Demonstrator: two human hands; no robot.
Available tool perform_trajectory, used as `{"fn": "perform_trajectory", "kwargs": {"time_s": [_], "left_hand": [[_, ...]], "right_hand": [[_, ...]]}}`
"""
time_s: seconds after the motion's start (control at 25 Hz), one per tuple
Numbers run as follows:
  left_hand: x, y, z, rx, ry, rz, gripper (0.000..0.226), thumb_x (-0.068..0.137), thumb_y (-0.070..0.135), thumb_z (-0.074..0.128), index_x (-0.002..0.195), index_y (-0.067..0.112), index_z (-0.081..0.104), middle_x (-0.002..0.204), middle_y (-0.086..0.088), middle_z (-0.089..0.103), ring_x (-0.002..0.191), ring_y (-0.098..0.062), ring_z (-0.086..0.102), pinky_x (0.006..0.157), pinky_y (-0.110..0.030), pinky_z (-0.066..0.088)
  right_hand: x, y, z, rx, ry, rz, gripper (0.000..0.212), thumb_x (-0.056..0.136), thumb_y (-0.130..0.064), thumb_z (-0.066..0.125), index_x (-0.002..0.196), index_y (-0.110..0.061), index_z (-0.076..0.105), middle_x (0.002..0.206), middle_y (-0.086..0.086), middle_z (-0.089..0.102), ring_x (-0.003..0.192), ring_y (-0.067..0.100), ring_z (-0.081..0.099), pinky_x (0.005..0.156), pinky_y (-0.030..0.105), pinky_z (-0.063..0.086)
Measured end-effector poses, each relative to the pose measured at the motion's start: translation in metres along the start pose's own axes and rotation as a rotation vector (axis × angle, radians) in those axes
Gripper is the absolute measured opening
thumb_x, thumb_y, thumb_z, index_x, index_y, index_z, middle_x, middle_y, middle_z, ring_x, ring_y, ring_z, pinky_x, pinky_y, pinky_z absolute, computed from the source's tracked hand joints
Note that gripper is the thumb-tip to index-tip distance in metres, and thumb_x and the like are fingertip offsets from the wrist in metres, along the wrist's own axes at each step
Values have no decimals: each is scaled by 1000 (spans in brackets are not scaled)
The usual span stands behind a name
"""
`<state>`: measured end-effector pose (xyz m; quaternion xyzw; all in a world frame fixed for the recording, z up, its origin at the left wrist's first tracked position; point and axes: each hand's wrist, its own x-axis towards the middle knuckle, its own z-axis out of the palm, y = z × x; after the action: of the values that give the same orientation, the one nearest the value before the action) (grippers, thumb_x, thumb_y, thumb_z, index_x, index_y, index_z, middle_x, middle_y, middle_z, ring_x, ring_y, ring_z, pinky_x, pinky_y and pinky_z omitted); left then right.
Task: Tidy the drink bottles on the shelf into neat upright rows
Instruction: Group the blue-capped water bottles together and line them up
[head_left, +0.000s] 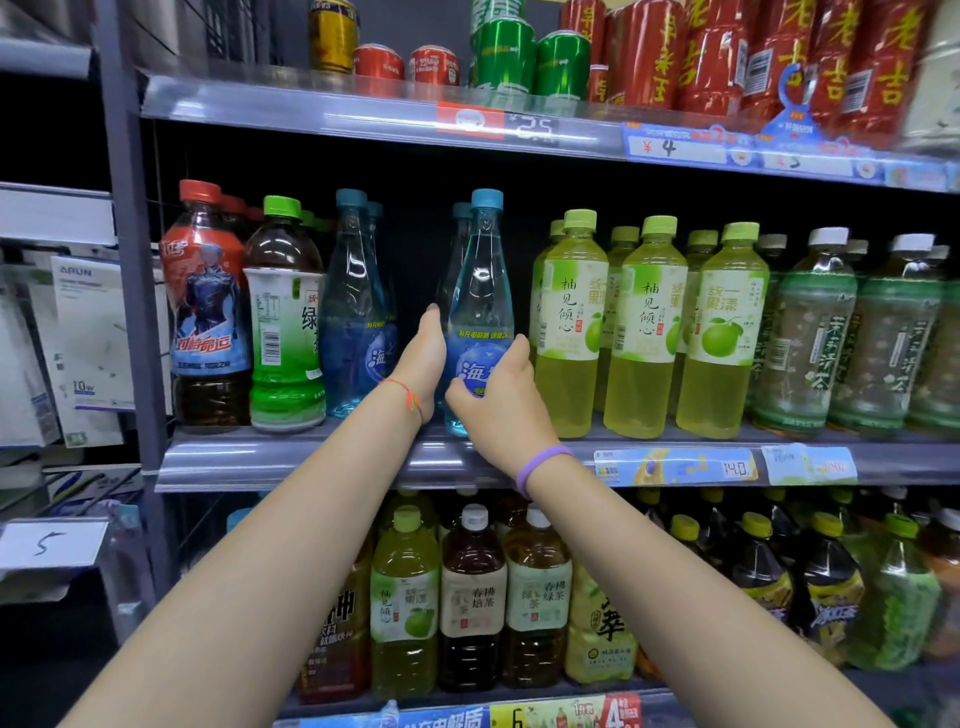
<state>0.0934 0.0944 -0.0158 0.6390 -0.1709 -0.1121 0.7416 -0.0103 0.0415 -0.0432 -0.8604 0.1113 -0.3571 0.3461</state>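
Note:
A clear blue bottle with a teal cap (483, 291) stands upright at the front of the middle shelf (322, 462). My right hand (493, 400) grips its lower right side, thumb across the blue label. My left hand (423, 358) lies flat against its left side, fingers straight and reaching back into the gap. Behind it stands another blue bottle (460, 244). A second row of blue bottles (356, 306) stands to the left, across a dark gap. Yellow-green pomelo drinks (644, 332) stand in upright rows just to the right.
A red-capped cola bottle (208, 306) and a green tea bottle (283, 317) stand at the shelf's left end, pale jasmine tea bottles (810, 332) at its right. Cans (504, 57) fill the shelf above, large bottles (472, 597) the shelf below. A grey upright post (130, 260) bounds the left.

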Motion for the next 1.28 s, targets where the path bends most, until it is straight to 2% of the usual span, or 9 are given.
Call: {"fn": "perform_trajectory", "kwargs": {"time_s": [0.2, 0.36, 0.48, 0.6, 0.76, 0.92, 1.04, 1.16, 1.28], "left_hand": [[2, -2, 1, -58, -95, 15, 61, 97, 64, 33, 113, 18, 71, 109, -7, 76, 106, -22, 70, 106, -38, 48], [-3, -1, 1, 42, -120, 34, 59, 96, 62, 37, 115, 16, 69, 107, -3, 76, 104, -19, 70, 105, -38, 49], [-13, 4, -6, 140, 110, 172, 44, 89, 56, 41, 92, 21, 68, 103, -2, 72, 103, -24, 66, 103, -45, 48], [-33, 3, -28, 183, 405, 579, 23, 88, 24, 46, 76, 25, 66, 91, -1, 70, 95, -23, 64, 94, -43, 49], [-60, -6, -48, 299, 460, 850, 28, 91, 18, 42, 108, 12, 64, 112, -1, 58, 110, -14, 52, 103, -32, 40], [-67, -6, -46, 407, 349, 634, 53, 102, 31, 40, 152, 15, 33, 161, -11, 22, 150, -20, 16, 122, -35, 13], [-71, -2, -46, 391, 339, 519, 58, 104, 39, 38, 157, 22, 21, 166, -8, 9, 153, -17, 4, 121, -36, 6], [-71, -3, -50, 395, 360, 537, 57, 103, 39, 39, 155, 21, 25, 165, -5, 17, 152, -17, 11, 122, -36, 10], [-72, -6, -56, 376, 360, 579, 52, 102, 30, 44, 151, 17, 34, 158, -2, 33, 146, -17, 26, 121, -39, 21]], "right_hand": [[-1, 3, 6, -9, 59, -27, 92, 92, -21, 58, 153, 3, -6, 154, 21, 25, 139, 32, 34, 110, 42, 38], [-7, 1, 14, -58, 166, -129, 89, 91, -9, 56, 152, 8, -5, 161, 25, 5, 151, 33, 8, 123, 36, 16], [-9, -6, 19, -168, 349, -313, 80, 87, 0, 52, 153, 10, 7, 161, 27, 8, 152, 35, 8, 124, 40, 15], [-10, -14, 24, -200, 491, -590, 63, 85, 5, 47, 147, 7, 35, 152, 23, 35, 146, 33, 30, 119, 41, 28], [0, -22, 46, 60, 162, -473, 44, 87, 2, 47, 130, -4, 54, 120, 13, 59, 110, 26, 57, 93, 36, 47], [37, -31, 68, -131, -287, -197, 37, 94, -21, 52, 128, -6, 48, 114, 12, 54, 99, 28, 56, 75, 32, 40], [50, -50, 68, 18, -365, -75, 39, 97, -26, 45, 123, 3, 52, 104, 16, 56, 92, 30, 53, 84, 36, 46], [48, -57, 64, 57, -279, -36, 37, 104, -19, 38, 131, 4, 48, 121, 20, 59, 107, 28, 56, 101, 44, 46], [45, -53, 59, 10, -237, -16, 26, 101, -18, 47, 119, 1, 51, 111, 14, 61, 102, 30, 60, 82, 30, 45]]}}
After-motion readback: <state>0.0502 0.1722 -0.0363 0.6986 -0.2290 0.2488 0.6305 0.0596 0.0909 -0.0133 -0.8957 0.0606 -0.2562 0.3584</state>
